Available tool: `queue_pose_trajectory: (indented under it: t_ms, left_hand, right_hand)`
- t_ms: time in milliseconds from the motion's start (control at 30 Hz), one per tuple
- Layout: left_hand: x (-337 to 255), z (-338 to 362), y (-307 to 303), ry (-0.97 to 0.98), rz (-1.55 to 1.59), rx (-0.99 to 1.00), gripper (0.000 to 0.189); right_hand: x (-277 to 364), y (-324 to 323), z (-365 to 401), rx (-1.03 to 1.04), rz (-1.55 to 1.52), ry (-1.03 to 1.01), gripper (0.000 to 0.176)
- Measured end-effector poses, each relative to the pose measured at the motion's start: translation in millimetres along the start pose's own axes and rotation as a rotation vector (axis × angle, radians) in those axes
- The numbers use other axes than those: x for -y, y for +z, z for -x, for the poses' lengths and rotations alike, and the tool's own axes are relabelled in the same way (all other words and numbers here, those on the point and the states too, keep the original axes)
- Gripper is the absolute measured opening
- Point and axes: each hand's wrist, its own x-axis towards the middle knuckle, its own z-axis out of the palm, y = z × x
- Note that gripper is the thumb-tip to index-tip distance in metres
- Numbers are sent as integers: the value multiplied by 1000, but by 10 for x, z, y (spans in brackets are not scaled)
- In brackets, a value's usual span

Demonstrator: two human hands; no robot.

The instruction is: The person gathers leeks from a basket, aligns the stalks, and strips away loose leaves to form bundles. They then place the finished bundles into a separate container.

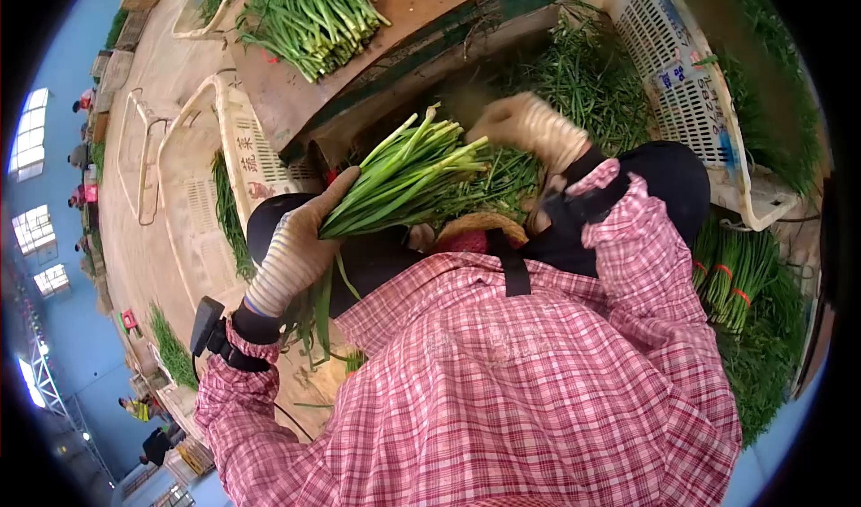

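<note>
My left hand (309,242), in a striped knit glove, is closed round a loose bunch of long green stalks (404,175). The pale stem ends point up and to the right. Just right of those ends is my right hand (525,126), also gloved. Its fingers are smeared by motion, so I cannot make out whether they hold anything. Below it, a heap of loose green leaves and stalks (592,85) lies in front of my knees.
A brown board (404,40) ahead bears a thick pile of stalks (309,13). White plastic crates stand at the left (242,148) and right (677,85). Bundles tied with red bands (731,278) lie at the right. Several people are far off at the left.
</note>
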Motion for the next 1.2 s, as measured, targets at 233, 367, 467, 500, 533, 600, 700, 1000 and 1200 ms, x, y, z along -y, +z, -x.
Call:
queue_pose_trajectory:
  t_ms: [233, 367, 467, 500, 533, 600, 700, 1000, 1200]
  left_hand:
    - [-60, 3, -9, -64, 79, 7, 76]
    - [79, 39, -45, -70, 155, 2, 76]
    - [-41, 17, -84, -41, 169, 67, 74]
    - [-76, 30, -90, -30, 169, 101, 71]
    - [-77, 46, -90, -32, 169, 104, 71]
    - [-74, 59, -95, -53, 228, 146, 75]
    - [-85, 70, -75, -151, 393, 217, 82]
    - [-28, 27, -67, -336, 686, 321, 54]
    - [-7, -48, 133, -278, 745, 217, 53]
  right_hand:
    - [-358, 340, -227, -261, 53, -134, 29]
    - [-133, 5, -111, -634, 448, -381, 35]
    - [392, 160, -152, -36, 747, -512, 46]
    - [470, 174, -213, 138, 889, -540, 38]
    - [338, 222, -193, 5, 772, -676, 32]
    - [248, 279, -173, -124, 652, -810, 26]
    - [232, 277, -124, -166, 602, -585, 13]
    - [-74, -231, -61, -626, 157, -301, 28]
    - [482, 440, 346, -387, 516, -228, 36]
